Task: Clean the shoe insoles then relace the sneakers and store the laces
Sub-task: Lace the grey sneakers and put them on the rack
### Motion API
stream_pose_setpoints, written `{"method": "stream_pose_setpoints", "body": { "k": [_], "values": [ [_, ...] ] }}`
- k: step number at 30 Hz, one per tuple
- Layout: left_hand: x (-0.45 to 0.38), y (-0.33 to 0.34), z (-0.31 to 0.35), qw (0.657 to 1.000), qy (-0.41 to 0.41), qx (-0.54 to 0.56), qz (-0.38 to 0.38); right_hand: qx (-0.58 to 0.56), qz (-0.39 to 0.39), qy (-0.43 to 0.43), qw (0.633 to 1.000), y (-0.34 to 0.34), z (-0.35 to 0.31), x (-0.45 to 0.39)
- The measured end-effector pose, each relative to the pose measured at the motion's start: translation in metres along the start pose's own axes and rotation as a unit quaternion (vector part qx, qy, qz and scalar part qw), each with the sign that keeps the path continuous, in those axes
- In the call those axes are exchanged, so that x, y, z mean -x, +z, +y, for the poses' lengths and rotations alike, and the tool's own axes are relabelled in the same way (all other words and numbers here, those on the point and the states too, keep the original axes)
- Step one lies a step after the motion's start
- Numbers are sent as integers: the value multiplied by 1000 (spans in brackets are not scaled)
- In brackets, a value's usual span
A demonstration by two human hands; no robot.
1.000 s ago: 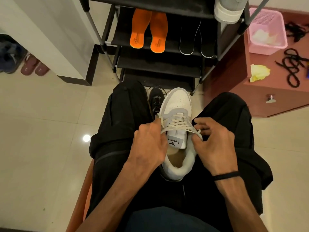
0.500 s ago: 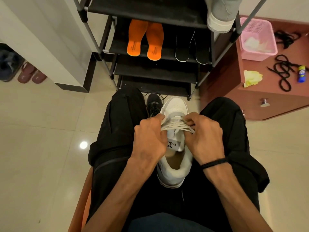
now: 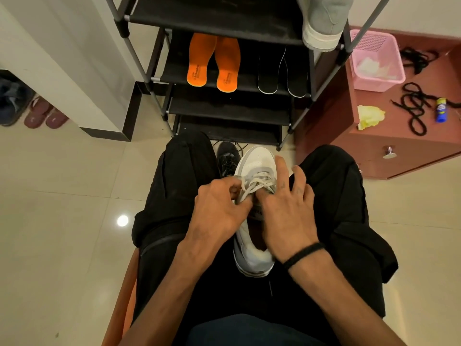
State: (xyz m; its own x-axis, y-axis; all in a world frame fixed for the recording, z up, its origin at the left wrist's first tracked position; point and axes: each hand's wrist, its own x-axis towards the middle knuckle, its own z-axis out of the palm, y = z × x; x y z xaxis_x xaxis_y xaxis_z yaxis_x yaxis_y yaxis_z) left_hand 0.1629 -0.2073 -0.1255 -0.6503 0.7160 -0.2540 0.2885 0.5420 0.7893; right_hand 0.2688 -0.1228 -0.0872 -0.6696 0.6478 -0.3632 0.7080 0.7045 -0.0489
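Observation:
A white sneaker (image 3: 257,161) with grey trim rests on my lap between my knees, toe pointing away. My left hand (image 3: 217,208) pinches its grey-white lace (image 3: 249,189) at the left eyelets. My right hand (image 3: 287,208) presses thumb and forefinger on the lace over the tongue, its other fingers spread upward. A black sneaker (image 3: 227,156) stands on the floor beyond my knees. Two orange insoles (image 3: 213,62) and two black insoles (image 3: 282,71) lie on a rack shelf. Black laces (image 3: 414,106) lie on the cabinet at right.
The black shoe rack (image 3: 224,18) stands straight ahead, a grey shoe (image 3: 324,18) on its top shelf. On the reddish cabinet (image 3: 399,146) sit a pink basket (image 3: 374,58), a yellow cloth (image 3: 369,117) and a small blue bottle (image 3: 441,109). Slippers (image 3: 42,116) lie far left.
Both hands have closed in over the laces near the lower eyelets. My right hand's fingers have spread open above the shoe while thumb and forefinger stay on the lace.

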Motion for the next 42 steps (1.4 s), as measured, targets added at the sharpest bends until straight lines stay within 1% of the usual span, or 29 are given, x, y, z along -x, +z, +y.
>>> {"method": "stream_pose_setpoints", "body": {
  "k": [2,4,6,9,12,14,16,18,19,21,22,23,25,28,30,31,34,35,37,40,42],
  "values": [
    [2,-3,-2,1000,-9,25,-7,-23,36,-22,999,4,2,-1],
    [2,-7,-2,998,-24,50,-25,-66,105,-52,991,8,9,5],
    [2,-11,-4,994,-36,81,-58,-101,158,-74,980,13,18,14],
    [0,-17,-8,986,-27,118,-111,-171,205,-85,960,17,32,19],
    [0,-23,-7,976,-22,152,-154,-258,248,-85,930,12,34,17],
    [1,-24,-3,973,-14,178,-145,-279,276,-91,915,10,28,15],
    [2,-20,1,977,5,179,-115,-288,294,-69,909,9,23,16],
    [3,-15,5,986,37,151,-67,-271,287,1,919,7,24,15],
    [3,-13,7,990,53,128,-38,-247,263,48,931,6,27,14],
    [1,-11,10,993,77,86,6,-194,185,120,956,4,33,12],
    [0,-12,12,993,84,77,15,-173,146,136,964,4,35,11],
    [-2,-13,13,993,86,77,18,-161,118,139,970,3,35,12],
    [-4,-15,15,993,84,86,14,-161,104,110,975,4,33,11],
    [-8,-17,17,992,80,94,6,-205,147,77,965,4,31,7],
    [-9,-17,18,992,77,95,2,-278,173,66,943,7,36,3],
    [-10,-16,17,992,76,98,3,-329,183,64,924,8,38,2],
    [-9,-16,17,990,69,119,9,-500,196,66,841,7,39,4],
    [-9,-16,17,990,67,127,9,-543,194,64,814,8,39,4],
    [-8,-17,17,989,64,136,10,-606,179,66,772,8,38,2],
    [-7,-17,15,989,65,135,10,-657,136,57,739,6,43,2],
    [-7,-18,14,989,62,136,13,-683,124,50,718,5,48,4]
  ]
}}
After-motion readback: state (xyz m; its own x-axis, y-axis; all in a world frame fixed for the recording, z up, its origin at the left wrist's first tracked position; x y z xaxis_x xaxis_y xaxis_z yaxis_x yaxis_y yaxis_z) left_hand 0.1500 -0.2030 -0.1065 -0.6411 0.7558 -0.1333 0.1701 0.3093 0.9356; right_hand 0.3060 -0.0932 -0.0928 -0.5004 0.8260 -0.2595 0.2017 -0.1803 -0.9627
